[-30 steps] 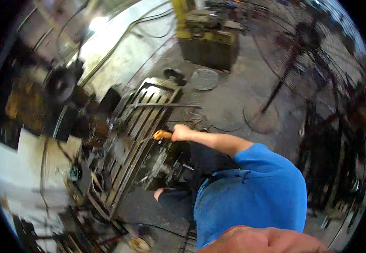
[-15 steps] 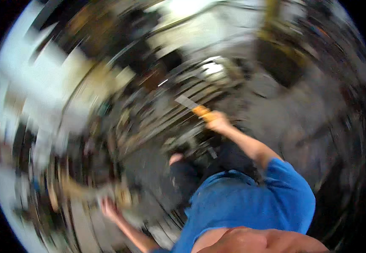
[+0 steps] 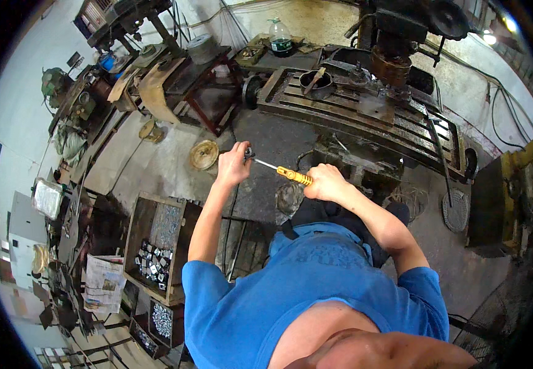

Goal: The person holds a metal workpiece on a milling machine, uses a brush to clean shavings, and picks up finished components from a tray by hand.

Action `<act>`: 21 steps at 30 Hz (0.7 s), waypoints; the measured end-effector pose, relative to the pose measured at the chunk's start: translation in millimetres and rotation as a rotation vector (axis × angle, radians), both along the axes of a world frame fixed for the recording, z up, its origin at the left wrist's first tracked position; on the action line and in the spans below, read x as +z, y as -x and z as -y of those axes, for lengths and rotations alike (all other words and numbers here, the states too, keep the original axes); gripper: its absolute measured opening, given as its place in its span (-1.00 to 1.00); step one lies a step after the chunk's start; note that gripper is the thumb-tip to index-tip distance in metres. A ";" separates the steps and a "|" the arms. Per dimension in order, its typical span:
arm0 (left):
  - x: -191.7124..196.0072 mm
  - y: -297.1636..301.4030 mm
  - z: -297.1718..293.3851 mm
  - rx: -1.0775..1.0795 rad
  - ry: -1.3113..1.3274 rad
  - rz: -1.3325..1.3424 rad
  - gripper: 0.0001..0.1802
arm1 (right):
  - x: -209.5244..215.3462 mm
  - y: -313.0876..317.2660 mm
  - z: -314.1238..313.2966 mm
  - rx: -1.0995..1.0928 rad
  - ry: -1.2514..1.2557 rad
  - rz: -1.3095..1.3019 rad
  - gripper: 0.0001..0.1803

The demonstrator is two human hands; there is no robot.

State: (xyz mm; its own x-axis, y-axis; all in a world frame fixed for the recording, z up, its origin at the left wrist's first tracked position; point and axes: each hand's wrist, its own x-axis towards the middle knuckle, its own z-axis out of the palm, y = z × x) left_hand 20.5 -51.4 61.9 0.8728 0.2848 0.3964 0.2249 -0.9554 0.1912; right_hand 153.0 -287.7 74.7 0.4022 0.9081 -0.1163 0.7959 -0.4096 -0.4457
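My right hand [image 3: 327,182] is closed round the ribbed yellow handle of a tool [image 3: 294,176] with a slim metal shaft. The shaft points left, toward my left hand [image 3: 234,165]. There, a small dark metal part [image 3: 249,153] is pinched in the fingers, and the tool's tip meets it or lies right beside it; the exact contact is too small to tell. Both hands are in front of my body, above the floor. Left fingers partly hide the part.
Ahead stands a milling machine with a slotted table [image 3: 352,111], a black pot [image 3: 317,91] holding a brush upon it. A wooden crate [image 3: 133,227] contains square metal parts [image 3: 153,264] at left. A round pan [image 3: 204,155] lies on the floor; a box-shaped metal cabinet [image 3: 494,203] stands right.
My left hand has come from the lower left up to the tool and now holds the small part. The view has turned and sharpened; my right hand keeps hold of the yellow-handled tool.
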 end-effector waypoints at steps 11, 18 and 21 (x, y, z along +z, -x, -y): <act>-78.0 0.1 -27.6 -0.042 2.002 0.578 -0.70 | -8.1 -8.1 6.0 -0.116 -0.100 -0.128 -0.68; -69.6 -21.6 -10.1 0.036 1.887 0.402 -0.86 | 8.2 -6.4 31.1 -0.041 0.120 -0.144 -0.62; -63.1 -43.5 1.1 -0.003 1.807 0.344 -0.87 | -3.6 -19.9 52.0 -0.152 -0.075 -0.030 -0.61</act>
